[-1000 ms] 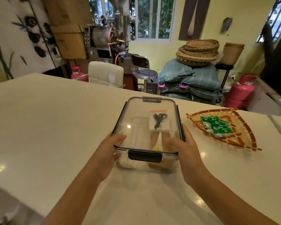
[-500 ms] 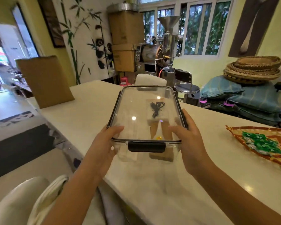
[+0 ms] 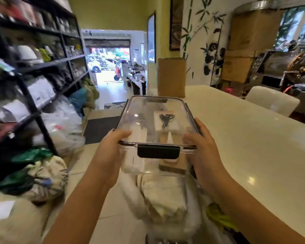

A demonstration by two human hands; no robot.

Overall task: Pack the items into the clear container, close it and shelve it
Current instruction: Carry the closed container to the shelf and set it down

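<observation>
The clear container is closed, with its lid on and a black latch at the near end. It hangs in the air at chest height, off the table's left edge. My left hand grips its near left corner and my right hand grips its near right side. Through the lid I see a white packet with a black cable, a brown cardboard piece and a white tube-like item. A black metal shelf unit packed with goods stands at the left.
The cream table runs along the right, with a brown cardboard panel leaning at its far end. Bags and bundles lie on the floor under the shelves. A white cushioned chair is below the container. An open doorway lies ahead.
I lifted the container off the table and turned left with it. The view swung from the window and basket tray toward the shelves and doorway. Both hands kept their grip.
</observation>
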